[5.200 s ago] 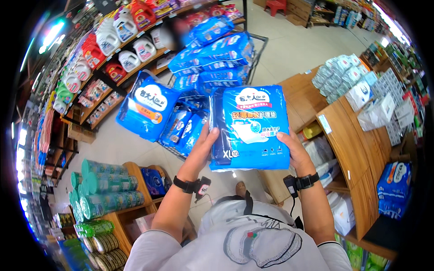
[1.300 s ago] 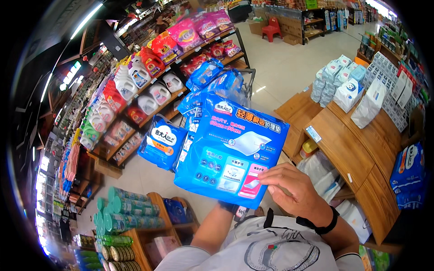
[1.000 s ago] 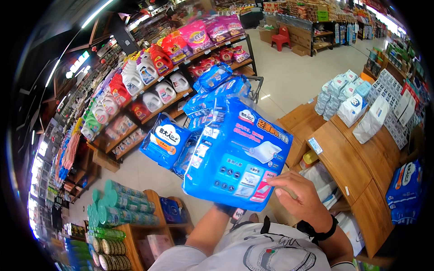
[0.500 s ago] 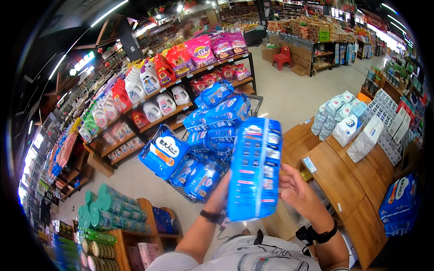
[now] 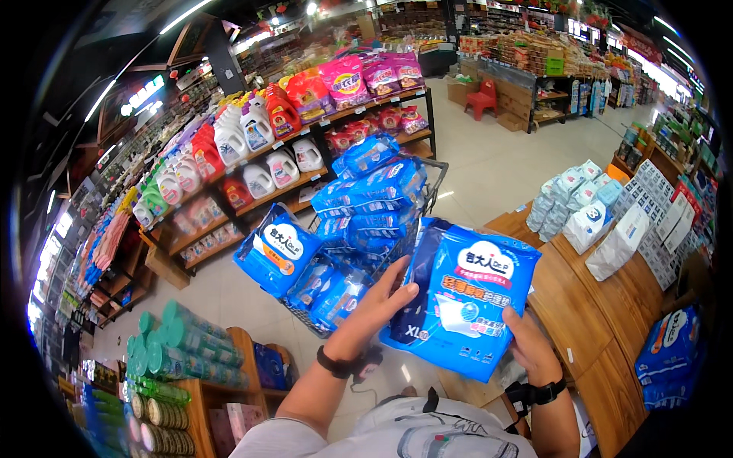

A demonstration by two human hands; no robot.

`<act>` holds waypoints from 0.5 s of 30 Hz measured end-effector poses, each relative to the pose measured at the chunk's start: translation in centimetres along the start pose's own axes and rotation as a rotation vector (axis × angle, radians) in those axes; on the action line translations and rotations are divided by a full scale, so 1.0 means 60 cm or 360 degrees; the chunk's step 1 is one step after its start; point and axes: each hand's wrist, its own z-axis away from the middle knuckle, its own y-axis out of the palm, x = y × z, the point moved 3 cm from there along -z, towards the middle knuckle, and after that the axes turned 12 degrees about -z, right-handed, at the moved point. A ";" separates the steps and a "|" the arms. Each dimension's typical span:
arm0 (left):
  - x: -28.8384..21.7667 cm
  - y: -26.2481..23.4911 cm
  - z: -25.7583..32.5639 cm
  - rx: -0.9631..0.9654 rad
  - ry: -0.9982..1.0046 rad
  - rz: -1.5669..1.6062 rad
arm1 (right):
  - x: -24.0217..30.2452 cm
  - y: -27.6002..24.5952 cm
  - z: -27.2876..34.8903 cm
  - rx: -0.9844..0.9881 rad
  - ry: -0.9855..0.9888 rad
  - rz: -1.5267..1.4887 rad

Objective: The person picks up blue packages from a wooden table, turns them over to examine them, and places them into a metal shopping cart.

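I hold a large blue plastic pack (image 5: 466,305) with a white label, front face toward me, above a wooden display table (image 5: 580,305). My left hand (image 5: 378,301) grips its left edge with fingers curled over the side. My right hand (image 5: 527,347) supports its lower right corner from underneath. Just beyond the pack stands a wire shopping cart (image 5: 427,191) piled with several similar blue packs (image 5: 366,191), one hanging off its left side (image 5: 279,252).
Shelves of detergent bottles and pouches (image 5: 252,145) line the left aisle. White paper packs (image 5: 580,206) sit on the wooden table at right. Green tubes (image 5: 183,351) fill a low rack at lower left. A red stool (image 5: 485,99) stands far down the tiled floor.
The pack has been turned over in my hands: first its back showed, then its narrow edge, and now its front faces me. The view has tilted up along the aisle.
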 end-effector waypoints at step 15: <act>-0.048 0.065 -0.007 -0.0024 0.0395 0.0108 | -0.075 -0.106 -0.016 -0.0165 -0.0199 -0.1143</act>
